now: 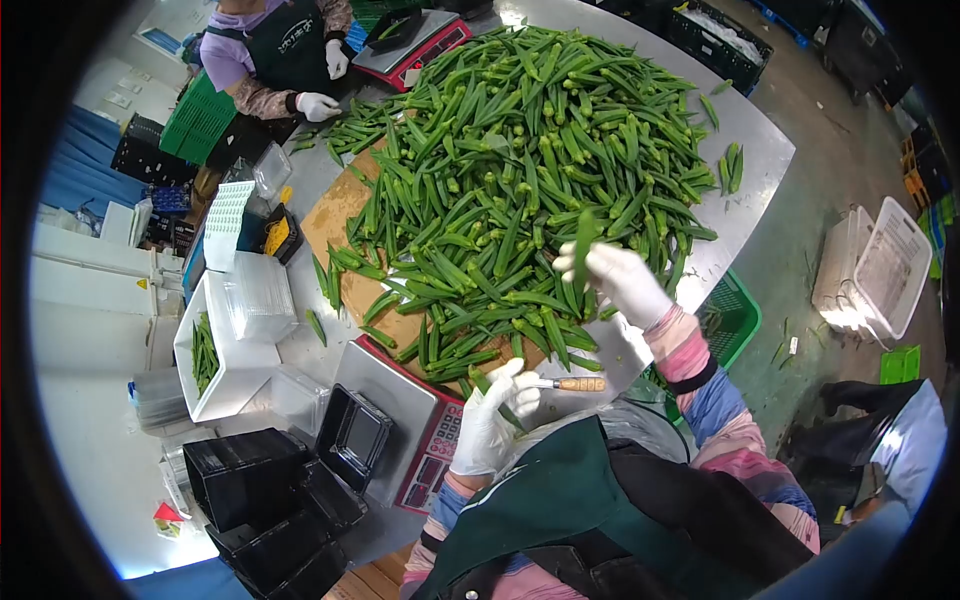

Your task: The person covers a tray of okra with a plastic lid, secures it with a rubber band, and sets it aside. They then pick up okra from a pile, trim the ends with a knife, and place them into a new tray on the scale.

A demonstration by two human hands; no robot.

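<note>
A big heap of green okra (540,150) covers the steel table. My right hand (625,280), in a white glove, is raised over the near right side of the heap, its fingers closed on a single okra pod (586,238) pointing up. My left hand (488,425), also gloved in white, is closed around okra (478,379) at the heap's near edge; green shows above and below its fingers. A small knife with a wooden handle (580,384) is right beside the left fingertips, its blade toward them.
Left of my left hand are a red-and-grey scale (425,470) and a black tray (353,438). Stacked black trays (250,480) and a white box (225,385) of okra stand farther left. A green basket (735,320) is at right. Across the table another gloved person (285,60) works near a second scale (410,55).
</note>
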